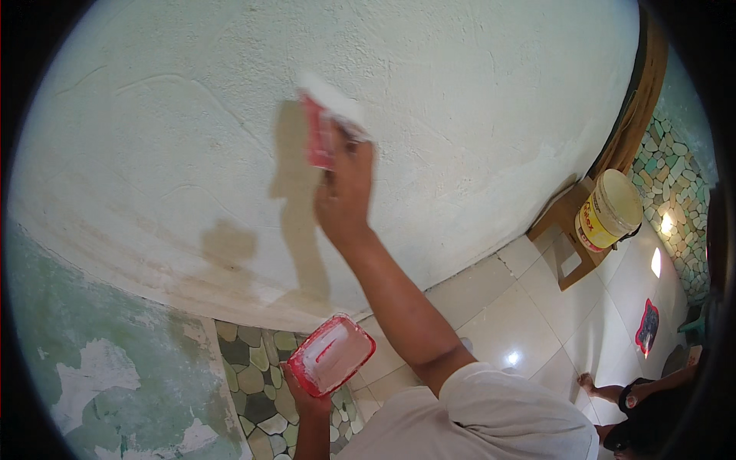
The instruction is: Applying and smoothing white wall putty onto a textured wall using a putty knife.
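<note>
Tiled flr (537, 307) w/ brn cardboard (562, 224) under bucket (609, 208), plus red-edged dk item (648, 328).

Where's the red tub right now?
In the head view, low and just left of centre: the red tub is in the left hand, right of the pebble-patterned surface.

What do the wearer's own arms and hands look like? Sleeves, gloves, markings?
Right hand and left hand are ungloved; both forearms are bare, with no watch or cables visible. A loose, plain off-white short sleeve ends above the right elbow. Left sleeve isn't visible. Finger detail is blurred or hidden.
</note>
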Tool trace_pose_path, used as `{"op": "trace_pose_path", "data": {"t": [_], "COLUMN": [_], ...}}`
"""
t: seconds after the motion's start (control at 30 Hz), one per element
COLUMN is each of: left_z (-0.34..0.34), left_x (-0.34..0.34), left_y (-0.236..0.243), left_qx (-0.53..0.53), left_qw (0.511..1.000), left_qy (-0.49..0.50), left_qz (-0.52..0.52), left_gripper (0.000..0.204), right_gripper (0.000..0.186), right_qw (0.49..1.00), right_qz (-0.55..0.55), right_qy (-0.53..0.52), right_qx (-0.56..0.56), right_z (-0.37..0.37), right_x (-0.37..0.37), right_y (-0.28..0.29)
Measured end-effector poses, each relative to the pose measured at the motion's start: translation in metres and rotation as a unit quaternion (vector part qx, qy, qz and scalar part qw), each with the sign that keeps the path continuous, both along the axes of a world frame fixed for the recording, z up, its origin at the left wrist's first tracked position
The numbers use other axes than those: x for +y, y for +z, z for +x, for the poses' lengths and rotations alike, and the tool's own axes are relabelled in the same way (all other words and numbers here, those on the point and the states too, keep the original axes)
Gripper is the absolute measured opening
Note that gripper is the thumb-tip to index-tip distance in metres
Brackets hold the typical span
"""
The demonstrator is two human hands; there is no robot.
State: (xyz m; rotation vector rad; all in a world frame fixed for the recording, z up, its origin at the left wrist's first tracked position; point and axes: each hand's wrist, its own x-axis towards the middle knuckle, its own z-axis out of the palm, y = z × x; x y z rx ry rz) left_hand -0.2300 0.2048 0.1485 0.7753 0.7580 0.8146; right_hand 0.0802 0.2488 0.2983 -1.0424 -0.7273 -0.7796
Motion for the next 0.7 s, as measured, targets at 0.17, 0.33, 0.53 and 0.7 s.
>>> {"op": "trace_pose_path", "data": {"t": [0.17,0.33,0.53,0.7], "left_z": [-0.003,0.000,-0.001,0.000], "left_x": [0.001,-0.002,0.001,0.000], "left_y": [-0.012,-0.009,-0.011,-0.019], "left_qx": [0.006,0.003,-0.007,-0.048], "left_qw": [1.000,1.000,1.000,0.999], "left_qy": [-0.009,0.001,0.020,0.015], "left_qz": [0.002,-0.015,-0.020,-0.008], "left_gripper": [0.063,0.062,0.061,0.063], "right_gripper": [0.068,0.065,0.055,0.048], "right_qw": [0.981,0.986,0.980,0.968], "right_qz": [-0.027,-0.047,-0.184,-0.192], "right_qy": [-0.068,-0.041,0.019,-0.150], "right_qx": [0.179,0.155,-0.070,-0.065], "right_z": [0.027,0.003,-0.008,0.062], "right_x": [-0.014,0.020,-0.008,-0.071], "right_y": [-0.043,-0.016,-0.006,-0.019]}}
